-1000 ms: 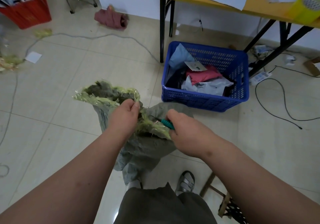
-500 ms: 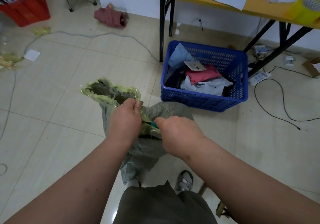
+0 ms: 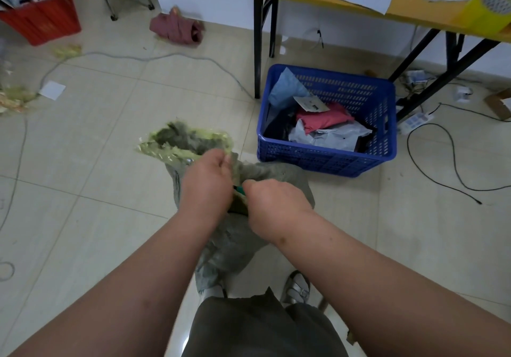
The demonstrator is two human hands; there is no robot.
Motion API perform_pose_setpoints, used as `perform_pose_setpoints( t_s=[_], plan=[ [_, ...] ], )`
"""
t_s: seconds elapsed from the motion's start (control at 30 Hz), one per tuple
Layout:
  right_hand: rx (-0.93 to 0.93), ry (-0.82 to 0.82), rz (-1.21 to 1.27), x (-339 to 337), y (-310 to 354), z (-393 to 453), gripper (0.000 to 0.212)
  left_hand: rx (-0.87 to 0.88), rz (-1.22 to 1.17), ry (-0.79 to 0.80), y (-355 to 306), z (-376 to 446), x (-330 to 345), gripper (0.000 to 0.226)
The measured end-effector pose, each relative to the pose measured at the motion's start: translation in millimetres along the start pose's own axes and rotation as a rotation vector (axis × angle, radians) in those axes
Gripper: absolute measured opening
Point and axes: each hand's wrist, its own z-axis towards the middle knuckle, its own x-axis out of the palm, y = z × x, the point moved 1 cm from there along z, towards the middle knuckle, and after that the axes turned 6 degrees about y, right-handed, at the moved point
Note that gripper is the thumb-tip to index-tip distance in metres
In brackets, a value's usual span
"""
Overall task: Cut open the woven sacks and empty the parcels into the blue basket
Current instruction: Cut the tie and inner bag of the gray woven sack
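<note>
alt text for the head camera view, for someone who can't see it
Seen from above, a person's left hand grips the taped mouth of a grey woven sack while the right hand holds a green-handled cutter against it. A blue basket holding parcels sits on the tiled floor beyond.

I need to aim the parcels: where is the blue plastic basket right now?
In the head view, the blue plastic basket stands on the floor, ahead-right of the hands, beside the yellow table's black leg.
</note>
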Motion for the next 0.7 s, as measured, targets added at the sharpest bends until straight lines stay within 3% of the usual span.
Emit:
perform_pose_setpoints(
  t_s=[0.13, 0.3, 0.43, 0.6, 0.7],
  plan=[
    [0.066, 0.03, 0.056, 2.3, -11.6, -13.0, 0.037, -0.1, -0.092, -0.055, 13.5, 5.6, -10.7, 0.037],
    [0.082, 0.05, 0.151, 0.7, 6.6, -3.5, 0.022, 0.043, -0.067, -0.045, -7.7, -8.2, 2.3, 0.034],
    [0.083, -0.031, 0.103, -2.2, -6.8, -15.2, 0.032, -0.082, -0.187, -0.126, 3.7, 5.1, -16.5, 0.034],
    [0.106, 0.039, 0.091, 5.8, -17.1, -27.1, 0.018, -0.261, -0.367, -0.141, 10.3, -11.3, -3.1, 0.036],
    [0.127, 0.061, 0.08, 8.9, -23.0, -28.6, 0.023, -0.27, -0.395, -0.161, 14.9, -7.9, -7.9, 0.037]
  ],
)
